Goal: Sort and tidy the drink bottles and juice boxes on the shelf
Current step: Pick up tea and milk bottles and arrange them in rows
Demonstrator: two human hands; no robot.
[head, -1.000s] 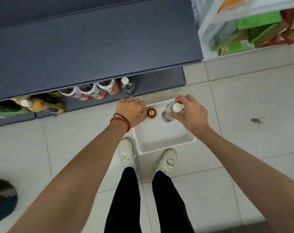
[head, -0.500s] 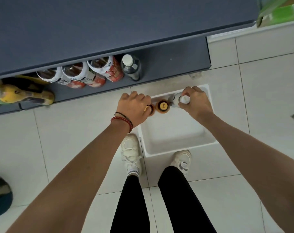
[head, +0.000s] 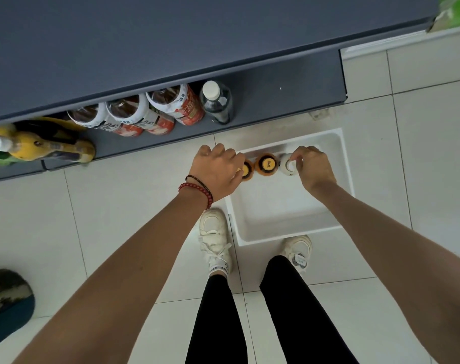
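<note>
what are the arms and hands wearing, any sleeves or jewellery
Both forearms are bare, with no sleeves or gloves. The left hand has a red bead bracelet and a thin black cord at its wrist. The right hand wears nothing visible.

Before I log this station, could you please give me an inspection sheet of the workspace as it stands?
Surface: tiled floor with a white bin.
Job's things: left orange bottle, middle orange bottle and white-capped bottle in a row in the bin; red-labelled bottles on the shelf.
Clutter: dark bundle on the floor.
Hands: left hand grips the left orange bottle; right hand pinches the white-capped bottle.
Cables: nothing seen.
Surroundings: green boxes.
</note>
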